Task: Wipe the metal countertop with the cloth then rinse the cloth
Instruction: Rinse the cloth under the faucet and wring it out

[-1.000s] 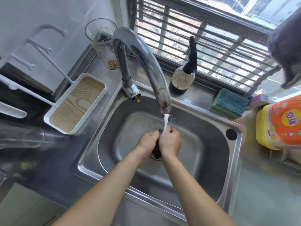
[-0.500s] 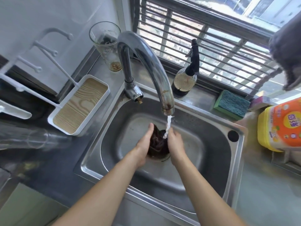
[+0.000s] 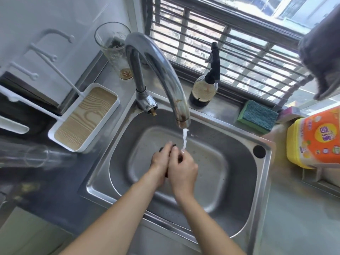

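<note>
Your two hands meet over the middle of the stainless steel sink basin (image 3: 230, 190), just below centre of the frame. Your left hand (image 3: 160, 162) and right hand (image 3: 183, 169) are pressed together side by side, fingers curled, with the dark wadded cloth (image 3: 173, 145) squeezed between them. Only small dark bits of it show, at your fingertips and in the gap between the palms, so you cannot tell its long axis or which way it points. The white stream of water (image 3: 184, 139) falls from the curved chrome faucet (image 3: 161, 74) and lands on the fingers of your right hand, right beside the cloth.

On the grey metal bench (image 3: 298, 218) behind the sink, along the barred window at the top, stand a tall clear drinking glass (image 3: 115, 50) at upper left, a dark spray bottle (image 3: 206, 85) at centre, and a green-and-blue sponge (image 3: 257, 115) to the right. A yellow detergent jug with an orange label (image 3: 316, 138) sits at the right edge. A white tray with a wood-grain base (image 3: 84, 116) lies left of the sink.
</note>
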`<state>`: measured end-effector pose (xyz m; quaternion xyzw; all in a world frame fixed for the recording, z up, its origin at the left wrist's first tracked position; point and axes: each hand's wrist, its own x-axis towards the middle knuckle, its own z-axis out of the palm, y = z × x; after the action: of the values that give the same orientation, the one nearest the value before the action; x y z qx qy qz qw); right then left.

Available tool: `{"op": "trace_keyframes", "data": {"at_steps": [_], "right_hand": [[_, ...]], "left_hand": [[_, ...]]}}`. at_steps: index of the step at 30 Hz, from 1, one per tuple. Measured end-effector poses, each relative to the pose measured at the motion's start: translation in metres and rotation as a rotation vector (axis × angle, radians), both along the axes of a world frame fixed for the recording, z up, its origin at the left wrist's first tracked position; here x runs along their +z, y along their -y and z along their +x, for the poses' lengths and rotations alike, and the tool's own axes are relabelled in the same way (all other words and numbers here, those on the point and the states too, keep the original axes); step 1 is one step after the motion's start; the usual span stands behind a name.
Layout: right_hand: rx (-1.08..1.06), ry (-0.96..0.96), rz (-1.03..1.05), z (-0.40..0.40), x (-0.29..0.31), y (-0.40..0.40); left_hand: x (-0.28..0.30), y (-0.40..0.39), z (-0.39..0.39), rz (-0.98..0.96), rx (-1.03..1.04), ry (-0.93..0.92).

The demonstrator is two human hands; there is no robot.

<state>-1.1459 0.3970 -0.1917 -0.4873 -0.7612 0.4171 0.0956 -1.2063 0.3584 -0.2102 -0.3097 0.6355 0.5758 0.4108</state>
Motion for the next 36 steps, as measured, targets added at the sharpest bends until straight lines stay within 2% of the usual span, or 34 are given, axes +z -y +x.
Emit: {"op": "trace_keyframes", "data": {"at_steps": [2, 4, 6, 8, 10, 12, 14, 16, 19, 21, 24, 26, 30, 34, 36], "right_hand": [[-0.155, 0.135, -0.183, -0.017, -0.003, -0.034], [-0.224, 0.134, -0.309, -0.026, 0.000, -0.049], [-0.144, 0.050, -0.215, -0.023, 0.006, -0.025], [0.031, -0.048, -0.055, -0.007, 0.010, 0.012], [0.088, -0.027, 0.007, -0.002, 0.007, 0.013], [-0.024, 0.135, -0.126, -0.017, -0.002, -0.016], [-0.157, 0.205, -0.303, -0.028, -0.004, -0.045], [-0.160, 0.141, -0.276, -0.029, 0.001, -0.043], [0.033, 0.002, -0.057, -0.013, 0.013, 0.006], [0.103, 0.030, 0.002, -0.010, 0.014, 0.008], [0.033, 0.205, -0.147, -0.029, -0.002, -0.036], [-0.065, 0.222, -0.290, -0.036, -0.010, -0.057], [-0.276, -0.038, -0.432, -0.030, -0.014, -0.052], [-0.185, -0.213, -0.535, -0.012, -0.008, -0.039], [-0.144, -0.215, -0.471, -0.002, -0.008, -0.035]], "left_hand": [[0.001, -0.004, 0.019, 0.034, -0.041, -0.003], [0.003, -0.009, 0.021, 0.029, -0.054, -0.022], [0.005, -0.008, 0.004, 0.008, -0.009, -0.061], [0.001, -0.001, -0.014, -0.019, 0.055, -0.052], [0.000, 0.005, -0.012, -0.034, 0.054, -0.034], [0.002, -0.001, 0.004, 0.012, 0.022, -0.030], [0.010, -0.010, 0.013, 0.044, -0.033, -0.042], [0.019, -0.014, 0.004, 0.053, -0.062, -0.090], [0.018, -0.008, -0.018, -0.005, 0.026, -0.124], [0.011, -0.002, -0.015, -0.019, 0.045, -0.088], [0.007, -0.002, 0.007, 0.059, -0.029, 0.029], [0.006, -0.001, 0.012, 0.072, -0.059, 0.057], [0.006, 0.002, 0.002, 0.145, 0.016, 0.133], [0.005, 0.012, -0.003, 0.296, -0.059, 0.293], [0.006, 0.015, -0.005, 0.337, -0.090, 0.258]]}}
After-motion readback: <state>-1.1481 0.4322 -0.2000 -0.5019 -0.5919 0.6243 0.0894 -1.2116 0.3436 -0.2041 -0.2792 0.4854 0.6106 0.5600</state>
